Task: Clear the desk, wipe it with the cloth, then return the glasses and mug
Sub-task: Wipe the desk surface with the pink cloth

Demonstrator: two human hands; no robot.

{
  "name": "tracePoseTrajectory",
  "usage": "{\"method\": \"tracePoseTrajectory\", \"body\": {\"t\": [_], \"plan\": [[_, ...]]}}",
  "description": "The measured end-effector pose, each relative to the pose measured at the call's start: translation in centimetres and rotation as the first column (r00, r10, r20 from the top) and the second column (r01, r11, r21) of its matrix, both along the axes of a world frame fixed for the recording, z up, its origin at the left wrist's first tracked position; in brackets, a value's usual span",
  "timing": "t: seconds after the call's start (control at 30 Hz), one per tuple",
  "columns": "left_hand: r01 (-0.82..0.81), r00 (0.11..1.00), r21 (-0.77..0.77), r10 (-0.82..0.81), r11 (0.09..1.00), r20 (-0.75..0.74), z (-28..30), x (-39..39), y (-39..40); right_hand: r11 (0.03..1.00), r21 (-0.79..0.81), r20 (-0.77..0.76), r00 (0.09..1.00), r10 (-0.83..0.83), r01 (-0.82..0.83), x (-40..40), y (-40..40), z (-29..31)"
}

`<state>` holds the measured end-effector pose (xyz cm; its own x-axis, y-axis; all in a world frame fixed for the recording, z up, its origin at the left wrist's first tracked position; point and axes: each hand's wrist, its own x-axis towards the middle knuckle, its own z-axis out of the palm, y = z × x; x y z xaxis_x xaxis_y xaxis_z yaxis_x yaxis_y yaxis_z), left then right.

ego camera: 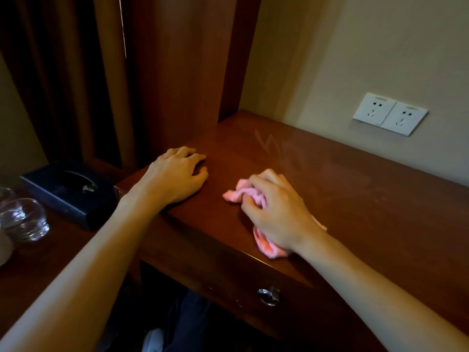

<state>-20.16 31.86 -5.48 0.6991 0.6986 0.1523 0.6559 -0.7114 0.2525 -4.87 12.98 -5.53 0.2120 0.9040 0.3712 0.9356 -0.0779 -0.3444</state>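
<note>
A bunched pink cloth (242, 193) lies on the dark wooden desk (355, 189), and my right hand (275, 209) grips it, pressing it to the desktop near the front edge. Cloth sticks out ahead of my fingers and behind my wrist. My left hand (177, 174) rests palm down on the desk's left end, fingers loosely bent, holding nothing. Clear drinking glasses (24, 219) stand on the lower side surface at far left. No mug is in view.
A dark tissue box (68, 194) sits on the lower surface beside the glasses. A tall wooden panel (187, 72) rises at the desk's back left corner. Two wall sockets (389, 113) sit above the desk's back edge. A drawer with a metal pull (268, 295) is below.
</note>
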Motion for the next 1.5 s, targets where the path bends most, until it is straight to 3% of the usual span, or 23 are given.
{"method": "tracePoseTrajectory", "body": {"t": [0.43, 0.63, 0.8, 1.0, 1.27, 1.5], "plan": [[-0.018, 0.998, 0.016, 0.017, 1.000, 0.057, -0.1, 0.4, 0.6, 0.962, 0.004, 0.064, 0.959, -0.274, 0.275, 12.0, 19.1, -0.1], [-0.019, 0.997, 0.021, 0.017, 1.000, 0.080, -0.2, 0.4, 0.6, 0.932, -0.024, 0.042, 0.932, -0.359, 0.361, 14.0, 22.4, 0.3], [-0.003, 0.998, -0.001, 0.003, 1.000, 0.055, 0.3, 0.2, 0.1, 0.949, -0.074, 0.038, 0.952, -0.303, 0.306, 11.9, 18.6, 0.5], [-0.059, 0.998, 0.033, 0.060, 0.998, -0.012, 1.3, 1.1, -1.4, 0.978, -0.063, 0.047, 0.979, -0.198, 0.201, 6.0, 8.4, 0.2], [0.014, 0.997, -0.003, -0.014, 1.000, 0.075, 0.3, 3.3, -7.8, 0.999, -0.037, 0.028, 0.999, 0.018, -0.017, -0.6, -6.6, 0.2], [0.012, 0.997, 0.025, -0.014, 1.000, 0.071, -0.4, 3.4, -8.0, 1.000, -0.010, -0.003, 1.000, -0.013, 0.013, 1.3, -3.4, 0.4]]}}
